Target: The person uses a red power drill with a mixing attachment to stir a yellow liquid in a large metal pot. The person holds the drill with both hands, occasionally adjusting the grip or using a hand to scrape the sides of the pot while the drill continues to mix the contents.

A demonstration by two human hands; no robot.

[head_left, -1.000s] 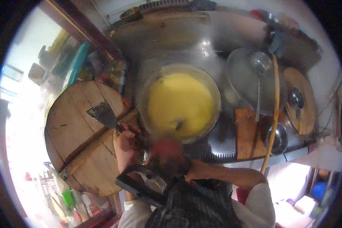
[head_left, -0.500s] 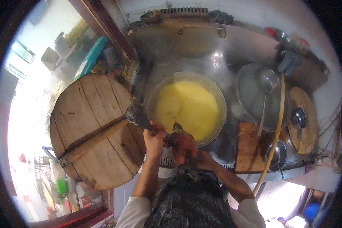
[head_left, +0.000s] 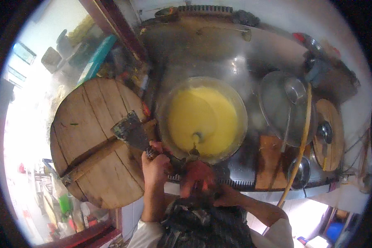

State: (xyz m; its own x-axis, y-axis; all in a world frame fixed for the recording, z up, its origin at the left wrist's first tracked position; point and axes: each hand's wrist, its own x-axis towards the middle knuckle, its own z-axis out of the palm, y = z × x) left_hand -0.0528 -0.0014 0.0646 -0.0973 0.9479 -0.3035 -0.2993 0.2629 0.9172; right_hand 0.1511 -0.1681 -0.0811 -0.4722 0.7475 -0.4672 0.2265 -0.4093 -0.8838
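Observation:
A wide pot (head_left: 164, 142) of yellow mash or batter (head_left: 217, 111) sits in the steel worktop in front of me. My left hand (head_left: 156, 166) is closed round the handle of a scraper (head_left: 132, 131), whose broad, smeared blade sticks out over a round wooden lid (head_left: 99, 165) on the left. My right hand (head_left: 225, 195) is at the pot's near rim, gripping a red, drill-like mixer (head_left: 197, 175). From it a thin shaft reaches down into the yellow mass, where a small swirl shows. Blur and the mixer's body hide most of my right fingers.
Right of the pot, a large metal bowl (head_left: 270, 105) holds a long-handled ladle (head_left: 295, 91). A wooden board (head_left: 270, 161), a small metal pan (head_left: 304, 169), a round wooden lid (head_left: 335, 144) and a yellow hose (head_left: 304, 144) are beside it. A teal-edged panel (head_left: 97, 62) stands back left.
My left hand has moved left, away from the mixer, bringing the scraper's blade over the lid. The mixer and my right hand have shifted slightly nearer to me.

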